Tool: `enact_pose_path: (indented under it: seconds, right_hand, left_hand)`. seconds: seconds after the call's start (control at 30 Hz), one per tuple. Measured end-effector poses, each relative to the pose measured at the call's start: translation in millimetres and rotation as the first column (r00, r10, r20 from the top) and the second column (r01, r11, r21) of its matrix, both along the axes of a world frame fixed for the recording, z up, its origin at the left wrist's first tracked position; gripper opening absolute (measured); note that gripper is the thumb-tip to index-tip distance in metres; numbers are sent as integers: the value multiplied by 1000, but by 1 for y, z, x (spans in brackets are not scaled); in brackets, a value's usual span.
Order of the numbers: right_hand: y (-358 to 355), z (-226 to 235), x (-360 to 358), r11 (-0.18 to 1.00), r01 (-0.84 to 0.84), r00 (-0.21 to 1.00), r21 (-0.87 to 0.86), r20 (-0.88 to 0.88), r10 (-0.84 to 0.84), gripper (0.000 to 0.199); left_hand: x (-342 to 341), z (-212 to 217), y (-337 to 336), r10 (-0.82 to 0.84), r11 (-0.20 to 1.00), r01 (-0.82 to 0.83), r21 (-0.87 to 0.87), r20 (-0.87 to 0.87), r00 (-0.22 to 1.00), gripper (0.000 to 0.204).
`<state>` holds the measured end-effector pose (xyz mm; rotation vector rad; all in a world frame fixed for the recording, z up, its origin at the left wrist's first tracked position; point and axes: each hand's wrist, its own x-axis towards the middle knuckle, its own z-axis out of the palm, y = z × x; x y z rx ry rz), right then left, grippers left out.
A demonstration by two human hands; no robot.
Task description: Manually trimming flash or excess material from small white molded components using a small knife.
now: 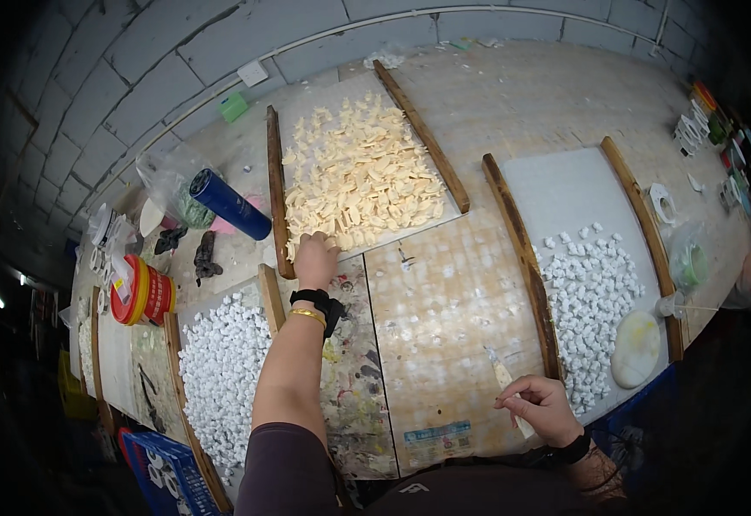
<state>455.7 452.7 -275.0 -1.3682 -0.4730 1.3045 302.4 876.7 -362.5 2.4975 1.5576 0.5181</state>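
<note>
My left hand [313,261] is stretched forward to the near left corner of a board [367,249] covered with small cream-coloured moulded pieces [362,176]. Its fingers are bent and drawn together among the pieces; whatever is between them is hidden. Low on the right, my right hand [543,408] grips a slim knife-like tool [502,373] with a pale, wrapped-looking handle. The tool's narrow grey end points up and away, over the bare wooden tabletop [435,318].
Wooden strips [521,262] flank the boards. White lumpy pieces lie in a left batch [225,370] and a right batch [590,292], near a pale round slab [636,348]. A blue cylinder [230,204], a red bucket [147,292] and a blue crate [165,473] are at left.
</note>
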Motion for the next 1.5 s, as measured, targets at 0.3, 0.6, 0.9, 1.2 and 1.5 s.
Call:
enact_pose_path:
  seconds: [0.3, 0.6, 0.9, 1.2, 1.5]
  right_hand:
    - [-4, -6, 4, 1000, -2, 999, -15, 47, 2, 20]
    - [13, 3, -1, 997, -34, 998, 70, -59, 38, 52]
    - [7, -3, -6, 982, -145, 988, 120, -37, 151, 42]
    - [5, 14, -26, 956, -226, 970, 188, -44, 238, 31]
    - [13, 12, -48, 919, -221, 918, 326, 388, 83, 28]
  left_hand:
    - [-15, 4, 14, -53, 996, 41, 73, 162, 985, 19]
    - [-30, 78, -72, 576, 506, 550, -665, 735, 358, 24]
    - [-41, 132, -204, 491, 453, 627, -634, 764, 419, 33]
    - [-51, 132, -288, 491, 482, 597, -641, 762, 423, 34]
    - [-50, 120, -339, 560, 411, 644, -646, 736, 381, 31]
